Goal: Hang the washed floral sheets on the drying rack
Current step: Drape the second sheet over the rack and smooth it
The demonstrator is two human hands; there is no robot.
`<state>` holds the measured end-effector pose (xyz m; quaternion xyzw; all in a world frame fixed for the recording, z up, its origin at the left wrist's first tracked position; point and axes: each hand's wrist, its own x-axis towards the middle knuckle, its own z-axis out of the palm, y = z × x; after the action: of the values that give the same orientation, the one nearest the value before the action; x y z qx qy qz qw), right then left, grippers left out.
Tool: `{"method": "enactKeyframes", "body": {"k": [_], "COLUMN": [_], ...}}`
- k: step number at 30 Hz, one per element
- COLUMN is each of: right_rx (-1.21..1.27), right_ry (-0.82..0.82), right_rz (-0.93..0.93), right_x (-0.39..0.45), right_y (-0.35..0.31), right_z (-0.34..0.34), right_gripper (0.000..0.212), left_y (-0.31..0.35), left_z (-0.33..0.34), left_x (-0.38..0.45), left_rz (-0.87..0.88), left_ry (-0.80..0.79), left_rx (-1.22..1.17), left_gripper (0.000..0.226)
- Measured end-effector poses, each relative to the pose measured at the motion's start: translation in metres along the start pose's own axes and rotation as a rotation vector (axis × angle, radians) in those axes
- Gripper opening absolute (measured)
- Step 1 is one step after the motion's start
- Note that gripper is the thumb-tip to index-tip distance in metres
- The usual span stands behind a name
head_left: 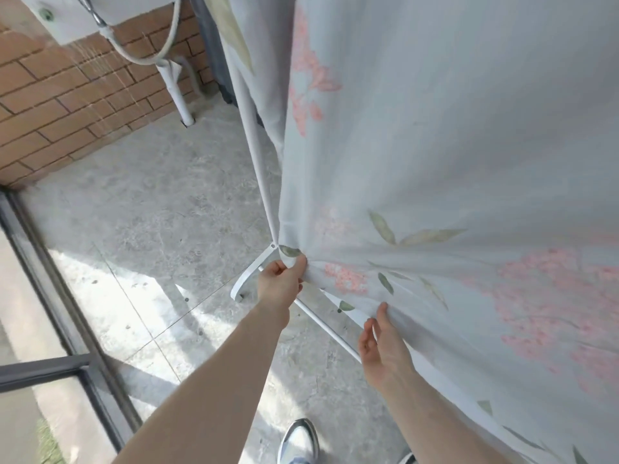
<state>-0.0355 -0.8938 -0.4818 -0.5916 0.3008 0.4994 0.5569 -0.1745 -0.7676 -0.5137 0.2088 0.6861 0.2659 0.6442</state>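
Observation:
A pale blue floral sheet (452, 155) with pink blossoms and green leaves hangs over the white drying rack (259, 169) and fills the right of the view. My left hand (279, 283) pinches the sheet's lower corner near the rack's base joint, pulling the cloth into folds. My right hand (382, 346) lies with straight fingers against the sheet's bottom edge, further right and nearer to me. The rack's top is hidden by the cloth.
The rack's white foot (243, 286) and low crossbar (331, 329) stand on a grey tiled floor (160, 209). A brick wall (57, 105) with a white pipe (179, 95) is at the left. A dark window frame (50, 272) runs along the left. My shoe (298, 440) is below.

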Motion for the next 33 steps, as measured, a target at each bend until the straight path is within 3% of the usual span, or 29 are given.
{"method": "enactKeyframes", "body": {"k": [6, 20, 27, 30, 33], "right_rx": [-0.149, -0.289, -0.391, -0.461, -0.507], "right_ry": [0.162, 0.186, 0.081, 0.080, 0.118], "right_rz": [-0.085, -0.049, 0.075, 0.054, -0.015], "right_x": [0.023, 0.088, 0.063, 0.048, 0.036], "right_y": [0.026, 0.037, 0.020, 0.011, 0.000], "right_z": [0.010, 0.008, -0.031, -0.084, -0.142], "right_gripper": [0.025, 0.027, 0.040, 0.061, 0.066], "left_y": [-0.003, -0.011, -0.019, -0.041, -0.075], "left_z": [-0.007, 0.010, 0.022, 0.029, 0.040], "left_x": [0.023, 0.068, 0.037, 0.000, -0.039], "left_rz": [0.040, 0.052, 0.000, -0.041, -0.070], "left_ry": [0.134, 0.219, 0.088, 0.013, -0.053], "left_rx": [0.095, 0.403, 0.434, 0.449, 0.479], "left_gripper": [0.040, 0.038, 0.032, 0.050, 0.064]}}
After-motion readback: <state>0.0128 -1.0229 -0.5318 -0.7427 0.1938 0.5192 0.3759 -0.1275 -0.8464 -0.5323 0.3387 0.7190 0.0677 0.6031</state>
